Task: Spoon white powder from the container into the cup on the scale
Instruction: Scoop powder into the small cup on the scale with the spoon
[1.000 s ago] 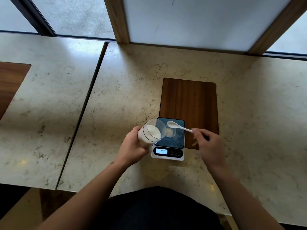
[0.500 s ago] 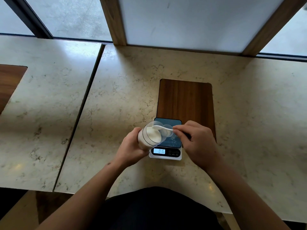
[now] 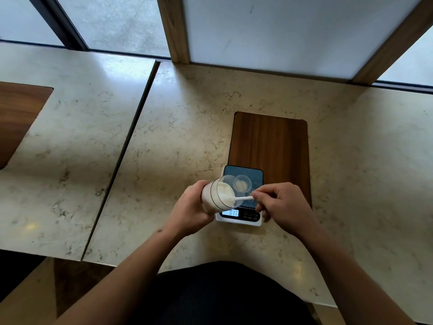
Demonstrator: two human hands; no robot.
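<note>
A clear container (image 3: 216, 195) holding white powder is tipped on its side, mouth toward the right, gripped by my left hand (image 3: 191, 207). My right hand (image 3: 281, 202) pinches the handle of a white plastic spoon (image 3: 243, 198), whose bowl is inside the container's mouth in the powder. Just behind the container's rim, a small clear cup (image 3: 242, 184) with a little white powder stands on the scale (image 3: 248, 218). The scale has a dark blue platform and a lit display.
The scale sits at the near end of a dark wooden inlay (image 3: 271, 146) in the marble counter (image 3: 187, 127). A seam (image 3: 121, 160) divides this slab from another on the left, which has its own wooden inlay (image 3: 16, 118). Window frames run along the far edge.
My right hand brought the spoon from above the cup leftward into the container's mouth, then dropped lower. The container stayed tilted in my left hand. The camera view shifted slightly.
</note>
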